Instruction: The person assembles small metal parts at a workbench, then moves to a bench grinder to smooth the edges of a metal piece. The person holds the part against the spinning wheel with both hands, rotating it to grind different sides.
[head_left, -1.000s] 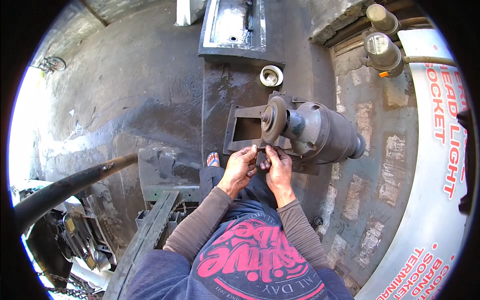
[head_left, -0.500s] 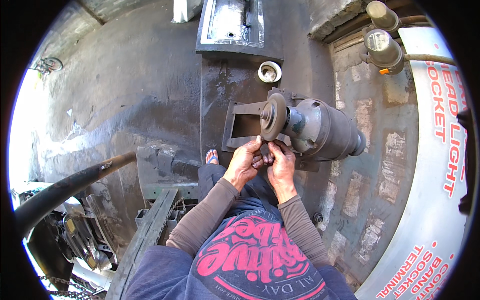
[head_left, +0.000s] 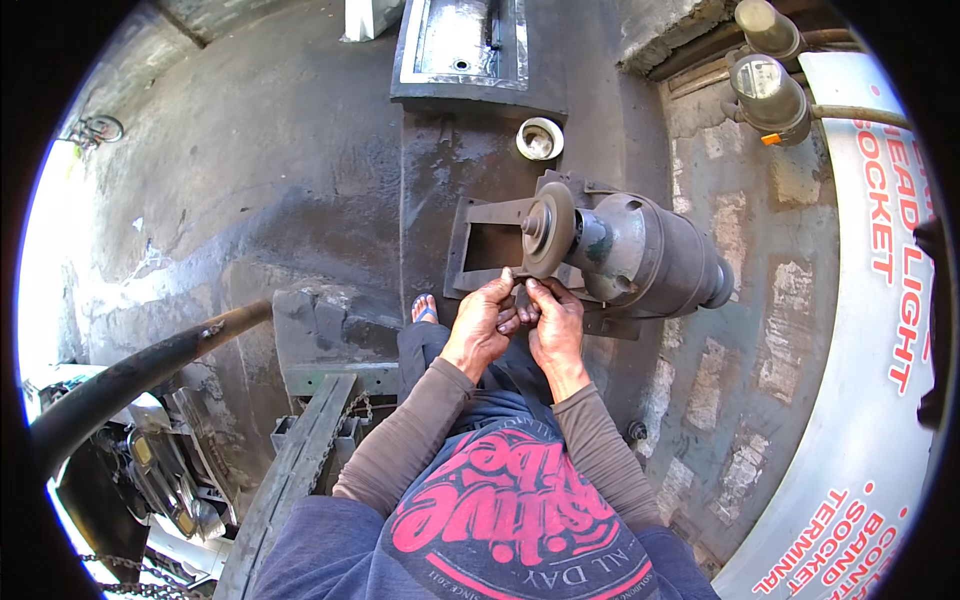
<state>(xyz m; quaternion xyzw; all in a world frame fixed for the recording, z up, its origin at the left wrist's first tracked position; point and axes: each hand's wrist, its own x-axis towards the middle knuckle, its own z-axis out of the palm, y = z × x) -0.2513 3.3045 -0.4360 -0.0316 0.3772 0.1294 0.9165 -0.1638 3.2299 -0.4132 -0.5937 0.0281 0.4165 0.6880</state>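
A bench grinder's round grinding wheel [head_left: 553,228] stands upright on the left end of its grey motor [head_left: 660,255]. Just below the wheel's near edge, my left hand [head_left: 483,325] and my right hand [head_left: 556,328] are close together with fingers pinched. Between the fingertips is a small dark piece, held by both hands at or right beside the wheel's rim. Fingers cover most of it, so its kind cannot be made out. The metal stand [head_left: 462,245] under the grinder has an open frame to the left of the wheel.
Beyond the grinder are a white round container [head_left: 540,139] and a metal basin [head_left: 408,75]. A thick pipe [head_left: 150,368] and a metal beam [head_left: 300,480] lie at my left. On the right are a lettered signboard [head_left: 840,330] and round meters [head_left: 768,90] along the wall.
Both my hands have shifted slightly left along the wheel's near edge, with the fingertips still pinched. The grinder stays in place.
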